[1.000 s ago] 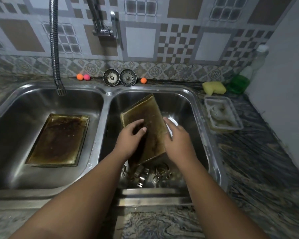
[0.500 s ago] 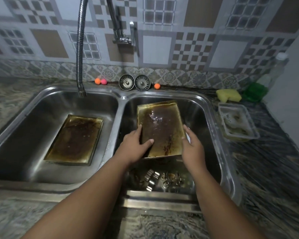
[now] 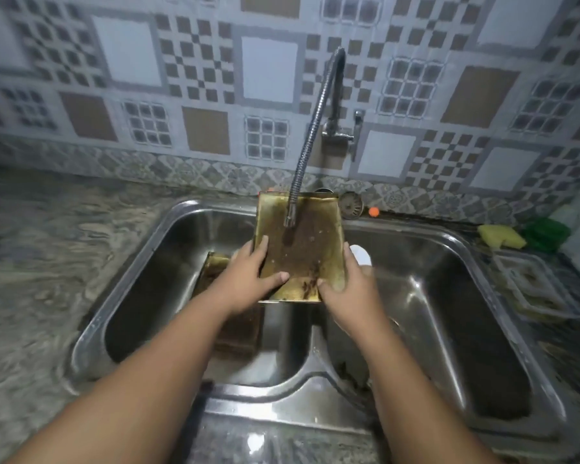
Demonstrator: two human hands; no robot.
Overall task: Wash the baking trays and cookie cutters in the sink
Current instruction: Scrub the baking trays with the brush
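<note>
Where the grey speckled stone counter (image 3: pixel 31 262) surrounds it, the double-basin stainless steel sink (image 3: pixel 91 323) fills the middle of the view. Above the divider between the basins, both hands hold a rectangular metal baking tray with a brown-stained inner face (image 3: pixel 302 249). It is tilted, its far end raised. A second stained rectangular tray (image 3: pixel 215 266) lies in the left basin, partly hidden behind the left forearm.

The left hand (image 3: pixel 248 279) grips the held tray's left edge, thumb laid across the soiled face near the near-left corner. The right hand (image 3: pixel 345 289) clasps the right edge, thumb pressed on the face by the near-right corner. The tray extends away from both hands towards the wall.

A ribbed flexible metal tap hose (image 3: pixel 310 139) curves down from the tiled wall, its nozzle in front of the tray's far half; whether they touch cannot be told. On the far right counter lies a yellow sponge (image 3: pixel 501 236). A round metal sink strainer (image 3: pixel 350 204) stands just right of the tray's far corner, with a small orange ball (image 3: pixel 373 212) beside it.
</note>
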